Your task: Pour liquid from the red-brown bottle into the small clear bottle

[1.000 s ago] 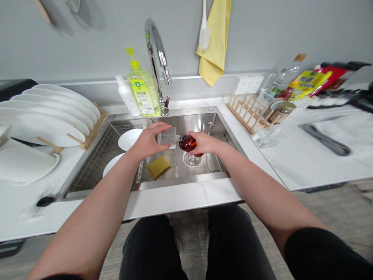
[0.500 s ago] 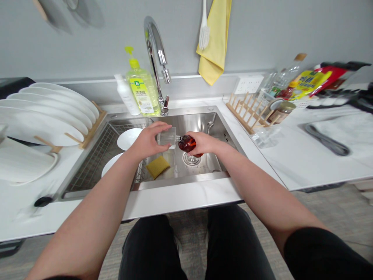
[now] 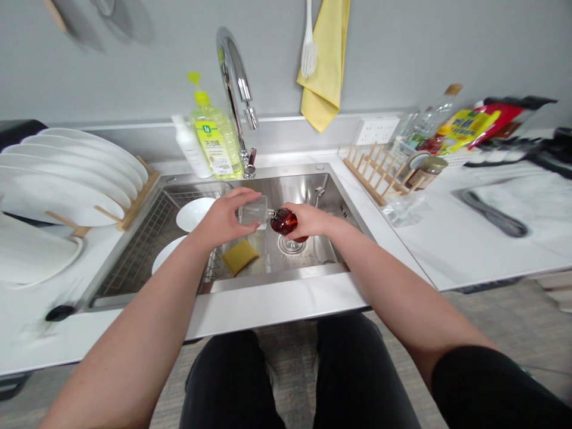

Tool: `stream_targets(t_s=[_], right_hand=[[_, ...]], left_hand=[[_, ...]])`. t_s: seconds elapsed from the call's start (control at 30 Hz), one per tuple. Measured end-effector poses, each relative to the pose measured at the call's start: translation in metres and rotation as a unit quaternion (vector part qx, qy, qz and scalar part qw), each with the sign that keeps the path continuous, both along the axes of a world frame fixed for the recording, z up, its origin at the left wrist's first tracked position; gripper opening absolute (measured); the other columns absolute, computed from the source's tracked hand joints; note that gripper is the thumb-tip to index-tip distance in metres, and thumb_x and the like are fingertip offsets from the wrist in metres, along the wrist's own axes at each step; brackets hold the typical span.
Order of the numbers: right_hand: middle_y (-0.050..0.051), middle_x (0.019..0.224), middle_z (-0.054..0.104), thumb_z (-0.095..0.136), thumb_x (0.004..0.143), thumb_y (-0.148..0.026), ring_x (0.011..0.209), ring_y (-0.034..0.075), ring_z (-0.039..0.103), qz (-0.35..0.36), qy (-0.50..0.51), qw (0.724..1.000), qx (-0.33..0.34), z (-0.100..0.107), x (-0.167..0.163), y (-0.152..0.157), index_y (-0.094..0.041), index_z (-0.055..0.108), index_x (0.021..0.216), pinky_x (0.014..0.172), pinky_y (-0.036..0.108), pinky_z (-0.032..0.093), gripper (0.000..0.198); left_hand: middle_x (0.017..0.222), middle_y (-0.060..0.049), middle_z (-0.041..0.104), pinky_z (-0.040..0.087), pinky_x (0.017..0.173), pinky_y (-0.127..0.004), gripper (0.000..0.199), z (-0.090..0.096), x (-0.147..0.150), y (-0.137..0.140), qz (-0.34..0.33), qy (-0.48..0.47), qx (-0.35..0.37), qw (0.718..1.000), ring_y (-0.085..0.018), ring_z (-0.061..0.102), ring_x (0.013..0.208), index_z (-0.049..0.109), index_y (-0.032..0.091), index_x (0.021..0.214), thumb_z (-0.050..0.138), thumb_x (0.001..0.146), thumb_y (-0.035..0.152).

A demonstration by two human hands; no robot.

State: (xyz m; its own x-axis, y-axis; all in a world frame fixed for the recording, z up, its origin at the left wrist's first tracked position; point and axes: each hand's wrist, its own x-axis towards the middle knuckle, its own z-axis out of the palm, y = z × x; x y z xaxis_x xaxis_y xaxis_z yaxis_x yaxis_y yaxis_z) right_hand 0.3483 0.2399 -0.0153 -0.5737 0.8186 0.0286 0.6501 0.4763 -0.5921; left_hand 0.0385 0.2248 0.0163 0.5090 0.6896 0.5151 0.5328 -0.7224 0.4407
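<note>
Over the sink point(image 3: 277, 279), my left hand point(image 3: 232, 215) grips a clear, square-sided bottle point(image 3: 254, 211) that lies on its side, neck pointing right. My right hand point(image 3: 307, 219) is wrapped around a dark red, rounded glass or bottle point(image 3: 284, 221), its exact kind partly hidden by the fingers. The clear bottle's neck meets the red vessel's left end; whether they touch I cannot tell. Below the left hand a yellow sponge point(image 3: 240, 257) lies in the basin. The drain point(image 3: 292, 244) shows beneath the right hand.
White bowls point(image 3: 195, 213) sit in a wire basket at left, beside racked plates point(image 3: 75, 179). A chrome faucet point(image 3: 236, 77) and a dish soap bottle point(image 3: 217, 140) stand behind. On the right are a wooden rack point(image 3: 373, 173) and a jar point(image 3: 426, 173).
The whole view has shifted slightly, so everything sits a little further left. Both hands keep their holds, with the clear bottle and red vessel in the same arrangement.
</note>
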Motion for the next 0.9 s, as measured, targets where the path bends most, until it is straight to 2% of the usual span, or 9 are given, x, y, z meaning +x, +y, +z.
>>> stream_targets(t_s=[0.37, 0.9], right_hand=[[0.006, 0.133, 0.084, 0.107, 0.068, -0.035, 0.117, 0.033, 0.081, 0.007, 0.031, 0.999, -0.026, 0.0003, -0.0021, -0.0026, -0.029, 0.067, 0.145, 0.102, 0.042, 0.062, 0.087], [0.008, 0.134, 0.084, 0.107, 0.066, -0.031, 0.118, 0.034, 0.081, 0.010, 0.051, 0.998, -0.030, 0.0000, -0.0046, -0.0041, -0.025, 0.068, 0.145, 0.105, 0.044, 0.062, 0.088]], left_hand=[[0.151, -0.009, 0.073, 0.055, 0.127, -0.057, 0.068, 0.0032, -0.0011, -0.0030, 0.007, -0.001, 0.006, 1.000, -0.036, 0.073, 0.136, 0.077, 0.030, 0.149, 0.088, 0.083, 0.040], [0.151, -0.010, 0.072, 0.057, 0.124, -0.055, 0.068, 0.0086, 0.0004, -0.0090, -0.005, 0.013, 0.033, 0.999, -0.035, 0.074, 0.135, 0.075, 0.028, 0.151, 0.085, 0.085, 0.036]])
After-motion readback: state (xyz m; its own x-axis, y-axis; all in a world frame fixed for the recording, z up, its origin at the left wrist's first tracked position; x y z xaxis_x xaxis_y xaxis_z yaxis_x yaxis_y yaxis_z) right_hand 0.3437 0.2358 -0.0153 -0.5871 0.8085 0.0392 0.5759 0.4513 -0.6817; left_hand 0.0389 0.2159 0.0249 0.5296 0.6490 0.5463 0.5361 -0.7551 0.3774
